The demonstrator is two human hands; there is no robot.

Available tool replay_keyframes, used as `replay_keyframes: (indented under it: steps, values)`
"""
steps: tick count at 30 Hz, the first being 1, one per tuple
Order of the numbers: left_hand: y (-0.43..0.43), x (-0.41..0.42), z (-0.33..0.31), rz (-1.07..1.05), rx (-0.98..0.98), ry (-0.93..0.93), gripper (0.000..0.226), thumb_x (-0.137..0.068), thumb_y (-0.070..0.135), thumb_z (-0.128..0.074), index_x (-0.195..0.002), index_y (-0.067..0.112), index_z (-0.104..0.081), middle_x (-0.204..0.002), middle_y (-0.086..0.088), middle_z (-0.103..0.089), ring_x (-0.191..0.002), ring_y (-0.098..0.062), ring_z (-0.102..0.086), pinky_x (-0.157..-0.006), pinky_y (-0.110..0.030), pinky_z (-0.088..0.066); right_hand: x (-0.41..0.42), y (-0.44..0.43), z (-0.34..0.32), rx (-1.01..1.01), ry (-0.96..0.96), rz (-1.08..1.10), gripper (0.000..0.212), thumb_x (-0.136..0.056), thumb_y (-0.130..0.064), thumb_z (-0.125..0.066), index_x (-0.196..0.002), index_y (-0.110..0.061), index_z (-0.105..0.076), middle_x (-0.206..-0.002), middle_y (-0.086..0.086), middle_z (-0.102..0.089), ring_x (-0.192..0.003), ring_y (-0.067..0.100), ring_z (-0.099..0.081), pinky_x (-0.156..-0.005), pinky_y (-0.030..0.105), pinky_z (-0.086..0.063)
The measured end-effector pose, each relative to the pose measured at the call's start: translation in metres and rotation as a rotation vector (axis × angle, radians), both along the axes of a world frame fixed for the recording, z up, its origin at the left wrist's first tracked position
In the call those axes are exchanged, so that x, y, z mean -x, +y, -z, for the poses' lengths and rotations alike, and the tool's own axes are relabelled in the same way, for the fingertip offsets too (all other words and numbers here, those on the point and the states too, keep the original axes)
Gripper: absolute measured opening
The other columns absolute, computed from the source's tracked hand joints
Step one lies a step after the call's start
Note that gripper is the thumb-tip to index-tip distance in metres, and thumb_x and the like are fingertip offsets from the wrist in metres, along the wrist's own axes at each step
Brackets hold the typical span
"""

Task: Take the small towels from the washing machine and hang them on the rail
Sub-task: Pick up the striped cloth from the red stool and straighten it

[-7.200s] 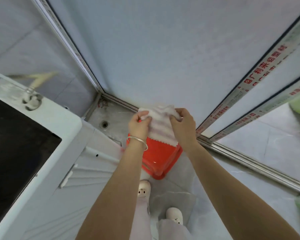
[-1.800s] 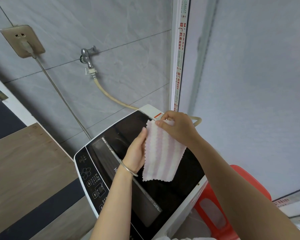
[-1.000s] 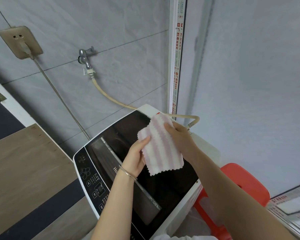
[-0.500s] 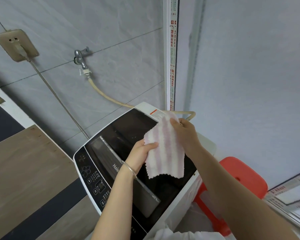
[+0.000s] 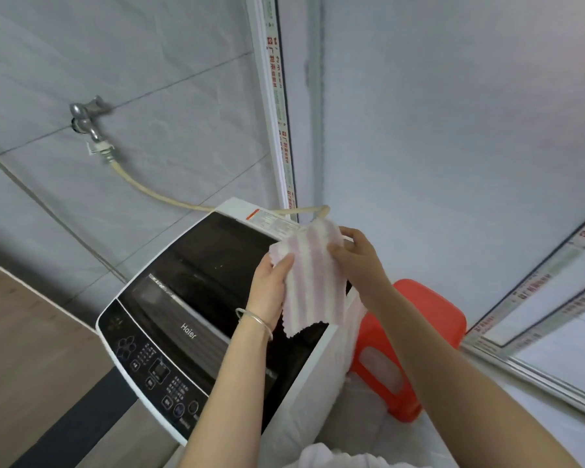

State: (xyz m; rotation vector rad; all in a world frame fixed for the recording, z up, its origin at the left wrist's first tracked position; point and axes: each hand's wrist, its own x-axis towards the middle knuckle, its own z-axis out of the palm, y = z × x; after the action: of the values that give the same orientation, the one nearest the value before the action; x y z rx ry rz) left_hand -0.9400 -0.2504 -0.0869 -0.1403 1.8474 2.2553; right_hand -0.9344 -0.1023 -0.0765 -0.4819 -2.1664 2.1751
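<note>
Towel (image 5: 313, 278), small, pink and white stripes, up in the air above the dark lid of the washing machine (image 5: 190, 298), touching nothing but fingers. Pinched at the near upper corner by the left hand (image 5: 271, 285), thumb flat on the front face. Pinched at the far upper corner by the right hand (image 5: 358, 261), fingers curled round behind the cloth. Hangs loose and a little rumpled below, wavy bottom edge free. No rail anywhere in view, so no hanging from this spot yet.

By the look of it, the spreading step, ahead of the carry. Draw the two corners apart for a taut top edge and straight stripes. Keep both pinches right out at the corners, not bunched toward the middle. Give one short shake to drop the creases. Keep the cloth clear of the hose (image 5: 156, 194) ending just behind it and of the red stool (image 5: 419, 336) down to the right. Then turn, find the rail, lay the top edge over it, and release only with even lengths on both sides.
</note>
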Motion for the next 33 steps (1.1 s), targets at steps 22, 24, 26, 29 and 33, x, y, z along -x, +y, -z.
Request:
replay_keyframes:
  steps: [22, 24, 26, 29, 33]
  values:
    - [0.248, -0.162, -0.028, 0.489, 0.08, 0.079, 0.049, -0.088, 0.002, -0.05, -0.133, 0.017, -0.038, -0.101, -0.016, -0.06, -0.082, -0.019, -0.06, -0.078, -0.029, -0.052, -0.249, 0.208, -0.026, -0.123, 0.115, 0.644, 0.039, -0.088, -0.012, -0.054, -0.121, -0.031, -0.047, -0.104, 0.013, -0.062, -0.092, 0.021, -0.063, -0.075, 0.022, -0.051]
    - [0.268, -0.189, -0.03, 0.547, 0.117, 0.118, 0.055, -0.087, 0.002, -0.051, -0.135, 0.022, -0.036, -0.101, -0.022, -0.059, -0.082, -0.022, -0.059, -0.075, -0.024, -0.049, -0.283, 0.224, -0.026, -0.14, 0.136, 0.713, 0.038, -0.088, -0.009, -0.053, -0.12, -0.029, -0.051, -0.105, 0.004, -0.061, -0.104, 0.015, -0.058, -0.071, 0.008, -0.047]
    - [0.287, -0.217, -0.032, 0.618, 0.111, 0.16, 0.056, -0.086, -0.003, -0.05, -0.135, 0.022, -0.037, -0.094, -0.014, -0.061, -0.078, -0.014, -0.062, -0.07, -0.019, -0.05, -0.316, 0.24, -0.026, -0.174, 0.139, 0.774, 0.035, -0.087, -0.008, -0.053, -0.115, -0.028, -0.055, -0.095, -0.001, -0.059, -0.099, 0.014, -0.057, -0.066, 0.005, -0.043]
    - [0.319, -0.258, -0.033, 0.722, 0.079, 0.217, 0.051, -0.084, -0.009, -0.047, -0.126, 0.02, -0.046, -0.094, -0.009, -0.059, -0.073, -0.008, -0.058, -0.064, -0.014, -0.05, -0.365, 0.264, -0.024, -0.197, 0.143, 0.845, 0.031, -0.086, -0.007, -0.053, -0.106, -0.03, -0.058, -0.104, 0.002, -0.059, -0.093, 0.006, -0.056, -0.066, 0.002, -0.042]
    - [0.361, -0.312, -0.035, 0.785, 0.094, 0.269, 0.042, -0.083, -0.009, -0.049, -0.118, 0.013, -0.055, -0.111, -0.011, -0.06, -0.084, -0.01, -0.058, -0.076, -0.02, -0.049, -0.428, 0.294, -0.024, -0.243, 0.144, 0.952, 0.026, -0.086, -0.008, -0.054, -0.101, -0.027, -0.062, -0.104, -0.006, -0.058, -0.084, -0.007, -0.052, -0.064, -0.004, -0.037]
